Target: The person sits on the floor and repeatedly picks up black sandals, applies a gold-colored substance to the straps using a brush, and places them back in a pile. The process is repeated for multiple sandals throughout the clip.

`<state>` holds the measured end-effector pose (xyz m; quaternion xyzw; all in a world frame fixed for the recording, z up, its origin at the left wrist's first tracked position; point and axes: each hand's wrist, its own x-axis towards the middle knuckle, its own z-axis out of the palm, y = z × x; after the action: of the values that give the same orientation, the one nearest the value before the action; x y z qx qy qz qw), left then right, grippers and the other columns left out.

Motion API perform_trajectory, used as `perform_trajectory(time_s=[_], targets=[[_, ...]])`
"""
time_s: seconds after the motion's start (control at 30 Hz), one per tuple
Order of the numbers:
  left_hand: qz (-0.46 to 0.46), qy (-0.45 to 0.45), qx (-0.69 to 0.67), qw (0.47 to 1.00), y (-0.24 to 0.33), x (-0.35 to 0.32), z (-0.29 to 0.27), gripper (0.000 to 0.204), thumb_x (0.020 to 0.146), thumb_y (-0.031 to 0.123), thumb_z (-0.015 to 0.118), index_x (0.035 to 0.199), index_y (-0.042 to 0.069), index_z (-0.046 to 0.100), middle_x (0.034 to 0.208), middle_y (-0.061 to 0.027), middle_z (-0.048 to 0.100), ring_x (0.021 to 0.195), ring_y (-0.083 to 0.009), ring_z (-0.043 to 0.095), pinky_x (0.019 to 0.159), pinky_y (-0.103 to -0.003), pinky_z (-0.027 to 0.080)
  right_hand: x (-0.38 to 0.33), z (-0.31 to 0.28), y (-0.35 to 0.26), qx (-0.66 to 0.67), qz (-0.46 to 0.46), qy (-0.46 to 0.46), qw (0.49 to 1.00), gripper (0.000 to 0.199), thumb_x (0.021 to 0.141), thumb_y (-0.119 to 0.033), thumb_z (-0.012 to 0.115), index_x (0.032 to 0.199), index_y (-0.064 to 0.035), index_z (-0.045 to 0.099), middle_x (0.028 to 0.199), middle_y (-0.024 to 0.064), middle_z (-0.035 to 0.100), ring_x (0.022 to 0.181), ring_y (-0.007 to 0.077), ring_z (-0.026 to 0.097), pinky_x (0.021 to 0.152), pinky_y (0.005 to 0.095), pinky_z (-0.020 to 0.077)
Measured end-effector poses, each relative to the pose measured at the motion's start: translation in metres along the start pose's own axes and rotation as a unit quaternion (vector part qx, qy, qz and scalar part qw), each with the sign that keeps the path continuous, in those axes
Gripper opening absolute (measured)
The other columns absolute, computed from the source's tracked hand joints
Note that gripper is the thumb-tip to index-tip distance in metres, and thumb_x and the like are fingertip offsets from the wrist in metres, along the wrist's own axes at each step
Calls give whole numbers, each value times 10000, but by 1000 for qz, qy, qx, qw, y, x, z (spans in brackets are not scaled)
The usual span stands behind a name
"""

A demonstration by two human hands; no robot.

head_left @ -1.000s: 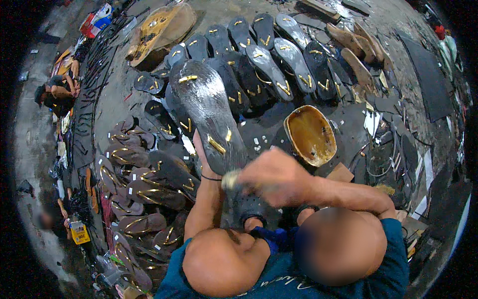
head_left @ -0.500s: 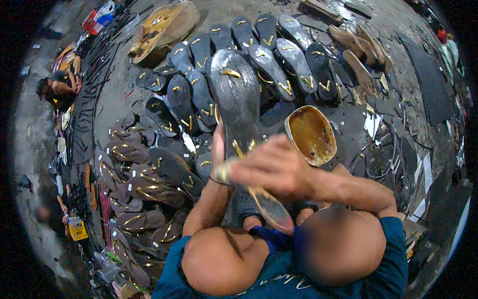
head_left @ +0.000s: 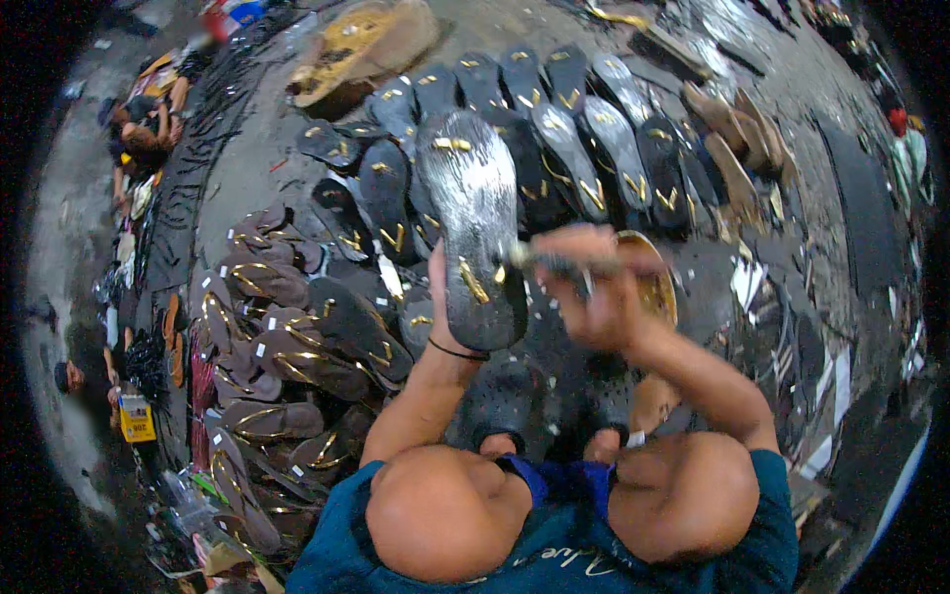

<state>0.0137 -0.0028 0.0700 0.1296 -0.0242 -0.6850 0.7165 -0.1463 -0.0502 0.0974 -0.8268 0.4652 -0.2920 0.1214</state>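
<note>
My left hand (head_left: pixel 438 282) holds up a dark sandal sole (head_left: pixel 470 183) from beneath, mostly hidden behind it. Its upper part shines with a wet coat, and folded gold strap ends stick out of it. My right hand (head_left: pixel 604 292), blurred by motion, is closed around a brush (head_left: pixel 554 260), whose tip lies at the sole's right edge beside the lower gold strap ends. Behind the right hand stands a tub (head_left: pixel 665 297) of yellow-brown stuff, partly covered by the hand.
Several dark soles (head_left: pixel 554 134) with gold strap ends lie in rows ahead. Finished brown sandals (head_left: pixel 297 342) with gold straps are heaped at the left. Tan sole pieces (head_left: pixel 732 148) lie far right, a black sheet (head_left: pixel 851 208) beyond. A person (head_left: pixel 148 129) sits far left.
The brush has swung round from pointing down toward me to lying across at the sole's edge. My right hand has moved right, and more of the sole shines.
</note>
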Motion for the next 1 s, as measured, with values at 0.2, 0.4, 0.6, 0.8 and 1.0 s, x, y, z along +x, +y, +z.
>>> perform_trajectory(time_s=[0.2,0.4,0.6,0.8,1.0], targets=[[74,45,-1,996,38,9,-20,435,971,339,395,1155,1,599,1011,-161,690,865,-290,692,775,-406,583,-13,-27,-4,387,-223,-196,873,365,714,-158,750,1071,-128,679,956,47,664,913,239,607,775,399,419],[74,290,190,935,99,47,-41,309,975,283,435,1108,84,631,1016,-53,693,892,-198,670,782,-365,556,-43,-16,36,269,-4,-189,944,202,796,-151,719,982,-73,705,918,116,670,878,294,608,811,391,455],[134,125,60,981,200,150,-113,277,969,264,464,1013,59,645,986,-77,693,906,-234,663,846,-382,536,-51,-3,39,250,54,-253,933,191,858,-149,677,998,-20,688,925,118,682,870,246,641,801,343,480],[429,283,510,690,158,108,-113,414,924,191,613,1266,-20,512,1264,-118,561,1061,-221,575,874,-313,460,-53,-7,75,266,211,-185,922,202,874,-193,669,1011,-44,675,919,123,681,830,264,637,754,358,487],[189,567,764,244,96,-143,-155,863,842,465,690,1378,-102,321,1418,-295,363,1345,-434,312,1107,-523,252,-38,-25,136,62,178,-72,979,227,876,-215,652,1023,-43,667,944,149,680,809,330,642,731,373,505]])
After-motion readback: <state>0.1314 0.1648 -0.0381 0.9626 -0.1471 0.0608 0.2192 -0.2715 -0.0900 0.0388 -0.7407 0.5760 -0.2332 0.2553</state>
